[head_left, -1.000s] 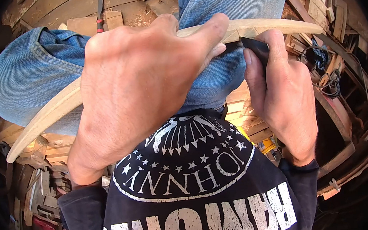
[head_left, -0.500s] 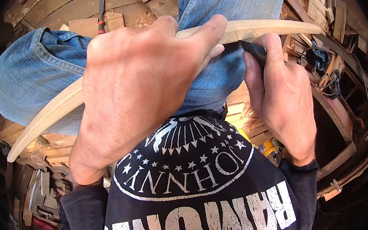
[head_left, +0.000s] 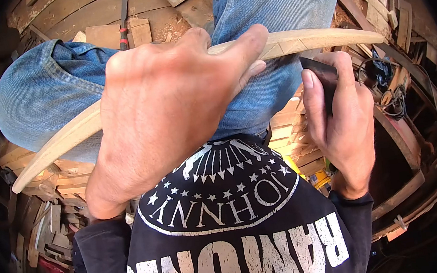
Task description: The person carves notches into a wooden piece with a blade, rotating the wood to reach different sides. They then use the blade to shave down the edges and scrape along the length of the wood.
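Observation:
A long, curved piece of pale wood (head_left: 319,39) lies across my jeans, tapering at both ends. My left hand (head_left: 157,97) is wrapped over its middle, thumb along the upper face, and hides that stretch. Short dark lines are marked on the wood just right of the thumb. Between thumb and fingers my right hand (head_left: 347,108) pinches a thin, flat, dark blade (head_left: 322,74). The blade's tip sits a little below the wood's lower edge, apart from it.
A red-and-black-handled file (head_left: 124,27) lies on the planks beyond my knee, near small wood blocks (head_left: 103,36) and shavings. Stacked boards (head_left: 377,10) and a tangle of black cable (head_left: 393,96) are at the right. Wood offcuts (head_left: 53,218) are piled at the left.
My right hand has drawn the blade down and to the right, off the marked part of the wood. The left hand keeps its hold; the wood sits slightly lower in view.

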Demonstrator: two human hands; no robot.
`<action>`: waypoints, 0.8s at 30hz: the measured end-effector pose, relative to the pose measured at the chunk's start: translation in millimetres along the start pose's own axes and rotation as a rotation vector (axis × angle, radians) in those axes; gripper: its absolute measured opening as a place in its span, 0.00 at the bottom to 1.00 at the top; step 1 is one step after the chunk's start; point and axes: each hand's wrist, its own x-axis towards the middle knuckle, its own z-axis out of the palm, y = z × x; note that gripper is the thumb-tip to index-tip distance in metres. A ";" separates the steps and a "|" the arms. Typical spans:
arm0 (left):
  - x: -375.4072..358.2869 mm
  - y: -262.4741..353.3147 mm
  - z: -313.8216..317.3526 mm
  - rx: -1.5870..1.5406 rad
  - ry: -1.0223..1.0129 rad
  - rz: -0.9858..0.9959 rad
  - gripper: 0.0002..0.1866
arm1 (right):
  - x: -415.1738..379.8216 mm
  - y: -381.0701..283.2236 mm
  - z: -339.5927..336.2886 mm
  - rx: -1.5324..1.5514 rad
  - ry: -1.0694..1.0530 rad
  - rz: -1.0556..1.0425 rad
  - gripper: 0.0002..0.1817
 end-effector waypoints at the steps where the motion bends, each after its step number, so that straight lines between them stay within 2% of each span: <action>1: 0.7 0.3 0.8 0.004 0.004 -0.002 0.18 | -0.5 1.3 -0.7 0.006 -0.008 -0.006 0.11; 9: 1.5 2.5 -2.5 -0.017 -0.011 -0.004 0.18 | 0.1 2.3 2.2 0.025 -0.034 0.032 0.09; 15: -0.5 1.6 -0.4 -0.029 -0.016 0.004 0.18 | 4.2 2.0 4.1 0.031 0.007 -0.032 0.09; 24: -4.1 3.8 4.7 -0.019 0.024 -0.018 0.18 | 13.5 -7.5 -0.1 -0.070 -0.099 0.033 0.09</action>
